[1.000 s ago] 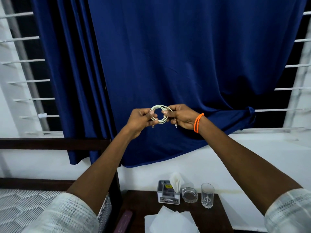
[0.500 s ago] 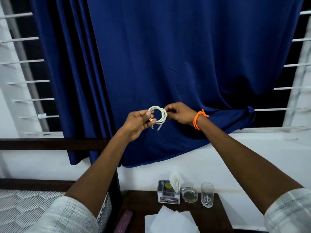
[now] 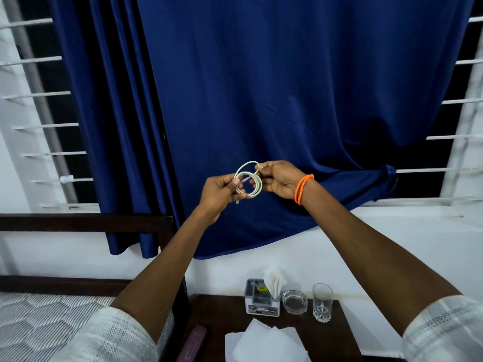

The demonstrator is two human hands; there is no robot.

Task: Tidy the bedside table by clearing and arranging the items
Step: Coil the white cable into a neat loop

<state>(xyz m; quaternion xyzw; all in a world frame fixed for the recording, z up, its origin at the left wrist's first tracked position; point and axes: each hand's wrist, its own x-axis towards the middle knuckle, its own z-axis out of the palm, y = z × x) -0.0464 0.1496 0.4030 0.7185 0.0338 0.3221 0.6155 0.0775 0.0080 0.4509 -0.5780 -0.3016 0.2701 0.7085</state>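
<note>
White paper sheets (image 3: 257,343) lie at the table (image 3: 337,335) near edge; holder (image 3: 261,300), ashtray (image 3: 294,301) and glass (image 3: 322,302) line its far edge. Above, held before the curtain (image 3: 287,100): cable coil (image 3: 248,182). Left hand (image 3: 219,190) pinches the coil's left side. Right hand (image 3: 278,178) now pinches one loop, lifted out of the bundle since half a second ago. Judgement: the coil is being secured and is not yet stowed.

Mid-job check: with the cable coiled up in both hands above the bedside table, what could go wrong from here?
The coiled cable is only pinched by the left hand and right hand; its loops may spring open. If dropped, it could hit the drinking glass or ashtray on the table below.
</note>
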